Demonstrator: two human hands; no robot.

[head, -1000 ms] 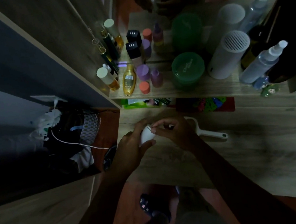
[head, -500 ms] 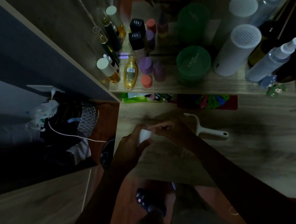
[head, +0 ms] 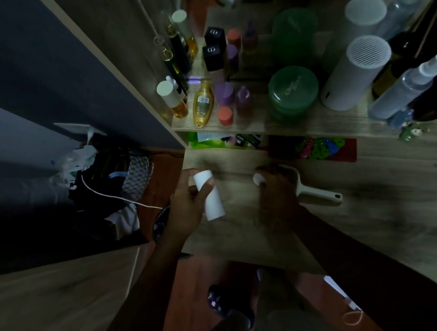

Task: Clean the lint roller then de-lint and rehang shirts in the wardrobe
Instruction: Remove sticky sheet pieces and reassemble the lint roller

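Note:
The scene is dim. My left hand (head: 185, 205) is closed around a white lint roll (head: 212, 202), held upright-tilted over the left edge of the wooden table (head: 379, 218). My right hand (head: 276, 189) lies a short way to the right, fingers curled over the head of the white lint roller handle (head: 320, 197), which rests on the table. A small white rounded piece (head: 258, 178) shows at my right fingertips; I cannot tell what it is. The roll is off the handle. No shirts are in view.
A shelf (head: 262, 129) behind the table carries several bottles, a green jar (head: 293, 90), a white cylinder (head: 353, 75) and a spray bottle (head: 406, 89). A heap of bags and a white cable (head: 111, 184) lies on the floor at left. My slippered foot (head: 220, 300) is below.
My hands were together picking at the roll. They have drawn apart: the left keeps the roll, the right has moved right onto the handle's head.

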